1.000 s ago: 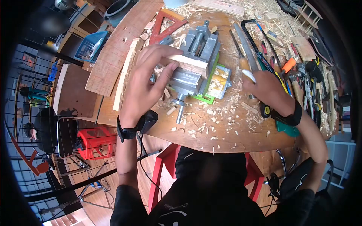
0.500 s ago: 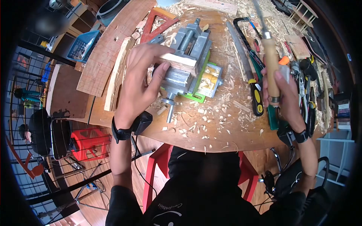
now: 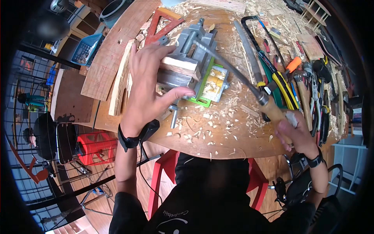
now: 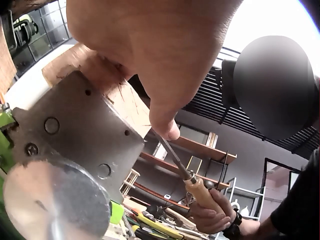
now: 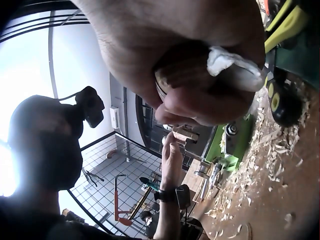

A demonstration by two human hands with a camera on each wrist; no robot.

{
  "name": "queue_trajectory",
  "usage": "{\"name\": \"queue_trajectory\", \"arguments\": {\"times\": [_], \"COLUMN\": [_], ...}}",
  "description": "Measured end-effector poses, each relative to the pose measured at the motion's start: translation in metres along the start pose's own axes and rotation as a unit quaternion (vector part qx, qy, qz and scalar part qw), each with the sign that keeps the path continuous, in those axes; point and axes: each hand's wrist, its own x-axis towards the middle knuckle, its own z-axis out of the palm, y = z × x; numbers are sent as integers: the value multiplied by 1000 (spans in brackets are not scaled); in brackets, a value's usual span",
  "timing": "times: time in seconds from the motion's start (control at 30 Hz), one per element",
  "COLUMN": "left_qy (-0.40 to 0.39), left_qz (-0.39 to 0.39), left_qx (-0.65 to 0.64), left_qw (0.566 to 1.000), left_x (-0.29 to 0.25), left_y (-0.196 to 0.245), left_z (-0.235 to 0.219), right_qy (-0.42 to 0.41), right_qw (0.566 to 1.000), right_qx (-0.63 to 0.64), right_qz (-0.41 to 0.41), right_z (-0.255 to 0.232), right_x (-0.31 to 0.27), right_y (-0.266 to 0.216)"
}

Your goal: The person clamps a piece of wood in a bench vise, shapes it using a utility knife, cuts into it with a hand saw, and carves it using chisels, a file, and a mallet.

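Note:
A block of pale wood (image 3: 179, 64) is clamped in a grey metal vise (image 3: 173, 79). Over the block's left end lies my left hand (image 3: 145, 87), its thumb stretched out straight and away from the wood. My right hand (image 3: 299, 134) grips the wooden handle of a long, narrow metal file (image 3: 237, 74). The file slants up and left, its tip overlapping the vise screw in the head view. In the left wrist view, the file's shaft (image 4: 175, 156) passes close by the left thumb. A white wrap (image 5: 227, 62) covers one right finger.
Wood shavings (image 3: 210, 134) litter the table. A green-framed base (image 3: 202, 99) and a clear box (image 3: 215, 86) sit by the vise. Right of it lie a hacksaw (image 3: 244, 29), a yellow-black cutter (image 3: 286, 91) and pliers. A red triangular square (image 3: 154, 25) and boards lie left.
My right hand has lifted the file from the table, swung it upright and then tipped it left over the vise. My left thumb has moved off the wood and spread out.

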Motion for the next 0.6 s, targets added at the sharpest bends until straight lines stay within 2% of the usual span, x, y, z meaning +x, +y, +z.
{"name": "queue_trajectory", "arguments": {"times": [0.2,0.27,0.4,0.6], "left_qy": [28,41,63,61], "left_qz": [-52,-53,-54,-78], "left_qx": [-31,-33,-34,-29], "left_qw": [998,997,996,995], "left_x": [0,2,3,3], "left_y": [10,12,11,17], "left_z": [13,17,21,21], "right_qy": [-14,-15,-41,-17], "right_qw": [999,999,999,999], "right_qx": [26,-16,-12,-13], "right_qz": [23,26,19,28], "right_z": [-4,-7,-9,-8], "right_x": [-13,-16,-15,-15], "right_y": [19,25,30,38]}}
